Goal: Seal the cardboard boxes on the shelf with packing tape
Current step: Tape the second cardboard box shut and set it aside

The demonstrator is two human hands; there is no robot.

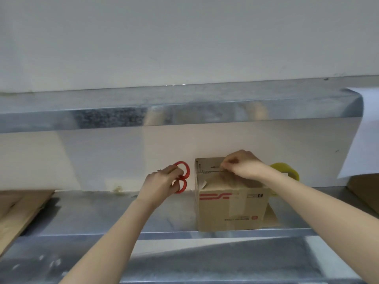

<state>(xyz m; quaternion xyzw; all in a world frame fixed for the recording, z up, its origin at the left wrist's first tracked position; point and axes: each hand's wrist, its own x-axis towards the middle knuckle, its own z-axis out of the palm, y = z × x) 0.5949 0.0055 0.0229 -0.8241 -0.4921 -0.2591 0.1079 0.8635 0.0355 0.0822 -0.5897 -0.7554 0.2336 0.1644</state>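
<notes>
A small cardboard box with red markings stands on the metal shelf, its top flaps closed. My right hand rests on the far top of the box and pinches a strip of clear tape there. My left hand hovers left of the box and grips red-handled scissors, their blades hidden behind the hand. A yellowish roll of packing tape stands behind the box to its right, partly hidden by my right forearm.
A flat piece of cardboard lies at the shelf's left end. Another cardboard box sits at the far right under a white sheet. A second metal shelf runs overhead, and the wall is close behind.
</notes>
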